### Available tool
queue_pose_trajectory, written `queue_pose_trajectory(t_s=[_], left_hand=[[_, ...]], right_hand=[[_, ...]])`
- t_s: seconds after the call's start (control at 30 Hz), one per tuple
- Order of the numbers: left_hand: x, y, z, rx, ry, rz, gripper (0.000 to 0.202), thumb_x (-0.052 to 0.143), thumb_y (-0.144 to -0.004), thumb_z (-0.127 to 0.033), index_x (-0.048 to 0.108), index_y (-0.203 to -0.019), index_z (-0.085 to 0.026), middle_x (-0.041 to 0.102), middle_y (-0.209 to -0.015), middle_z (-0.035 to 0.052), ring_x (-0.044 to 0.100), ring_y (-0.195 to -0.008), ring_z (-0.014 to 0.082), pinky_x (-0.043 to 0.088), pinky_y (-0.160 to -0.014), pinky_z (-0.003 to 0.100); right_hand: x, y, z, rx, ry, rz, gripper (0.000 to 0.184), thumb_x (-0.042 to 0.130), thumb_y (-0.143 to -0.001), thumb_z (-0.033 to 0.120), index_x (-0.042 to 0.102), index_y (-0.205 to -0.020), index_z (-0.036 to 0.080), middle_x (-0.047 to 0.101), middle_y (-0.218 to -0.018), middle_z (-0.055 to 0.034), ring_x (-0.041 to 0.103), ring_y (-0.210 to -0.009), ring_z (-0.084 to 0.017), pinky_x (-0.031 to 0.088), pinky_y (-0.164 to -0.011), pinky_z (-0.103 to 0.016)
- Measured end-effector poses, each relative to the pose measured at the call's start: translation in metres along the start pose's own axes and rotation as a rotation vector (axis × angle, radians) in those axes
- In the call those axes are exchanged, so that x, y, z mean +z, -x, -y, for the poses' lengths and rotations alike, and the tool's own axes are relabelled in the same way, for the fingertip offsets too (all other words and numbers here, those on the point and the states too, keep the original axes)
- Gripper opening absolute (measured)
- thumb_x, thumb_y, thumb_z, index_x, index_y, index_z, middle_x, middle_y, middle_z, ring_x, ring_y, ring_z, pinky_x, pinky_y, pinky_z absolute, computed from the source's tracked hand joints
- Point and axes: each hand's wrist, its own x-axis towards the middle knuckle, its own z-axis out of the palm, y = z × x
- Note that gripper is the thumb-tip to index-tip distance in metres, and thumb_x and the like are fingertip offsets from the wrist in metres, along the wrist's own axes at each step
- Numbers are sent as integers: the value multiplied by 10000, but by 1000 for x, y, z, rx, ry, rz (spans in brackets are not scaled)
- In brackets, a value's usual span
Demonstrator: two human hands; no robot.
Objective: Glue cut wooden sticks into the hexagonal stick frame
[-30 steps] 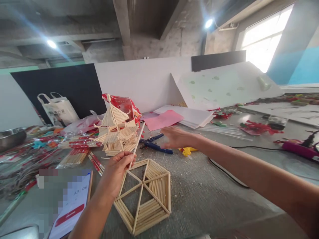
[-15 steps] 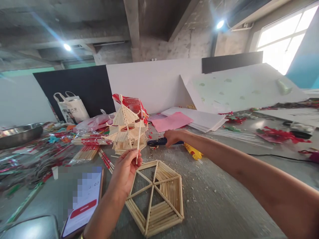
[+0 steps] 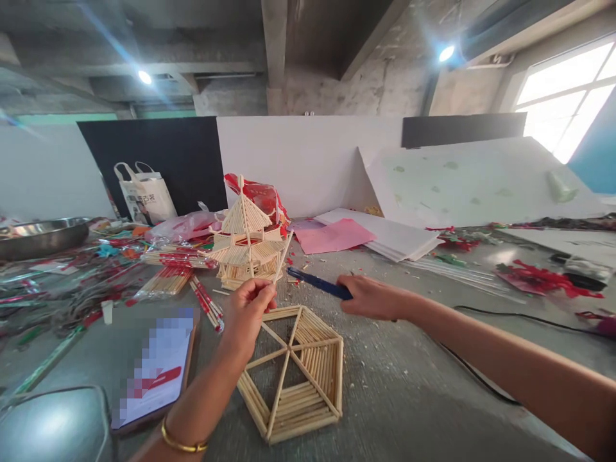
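Your left hand (image 3: 248,309) pinches a thin stick (image 3: 282,258) above the hexagon frame (image 3: 308,385) on the table (image 3: 409,385); right hand (image 3: 370,297) fingers closed round blue cutters (image 3: 317,283). Loose pinch, and the stick could splinter or fly

The screen of the flat phone (image 3: 154,372) is blurred into blocks. The right hand (image 3: 370,296) hides the near end of the dark blue-handled tool (image 3: 317,284). Fingers (image 3: 260,296) of the left hand (image 3: 245,317) cover the lower end of the thin bamboo stick (image 3: 283,255).

Grey table (image 3: 409,385) bears hexagonal stick frame (image 3: 320,367), phone (image 3: 158,366), pink paper (image 3: 332,235), stick pagoda (image 3: 245,247)
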Motion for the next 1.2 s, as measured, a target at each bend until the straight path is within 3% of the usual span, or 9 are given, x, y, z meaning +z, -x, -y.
queue_pose_trajectory(t_s=[0.13, 0.4, 0.77, 1.2], left_hand=[[0, 0, 9, 109, -169, -19, 138, 629, -691, -300, 621, -747, -174, 583, -603, -40, 555, -532, 109, 428, -550, 218], [-4, -1, 15, 194, -385, -37, 200, 588, -739, -344, 635, -839, -178, 634, -700, 4, 588, -597, 144, 469, -592, 256], [-4, -2, 16, 228, -366, -69, 256, 586, -729, -322, 575, -938, -175, 630, -720, 4, 596, -585, 144, 480, -579, 263], [-6, -3, 16, 270, -564, -80, 202, 567, -750, -291, 569, -929, -195, 657, -740, 5, 618, -631, 155, 459, -626, 274]], right_hand=[[9, 14, 10, 10, -54, 19, 190, 430, -710, 281, 498, -846, 168, 608, -869, -80, 566, -768, -193, 370, -637, -273], [11, 21, 27, 50, -120, 30, 211, 431, -710, 299, 481, -865, 165, 602, -888, -97, 573, -810, -206, 362, -652, -281], [15, 14, 27, 42, -118, 33, 248, 415, -705, 289, 509, -887, 150, 603, -899, -109, 564, -820, -210, 336, -636, -277], [13, 14, 31, 53, -111, 85, 237, 415, -692, 277, 524, -864, 155, 604, -840, -89, 552, -715, -182, 304, -548, -257]])
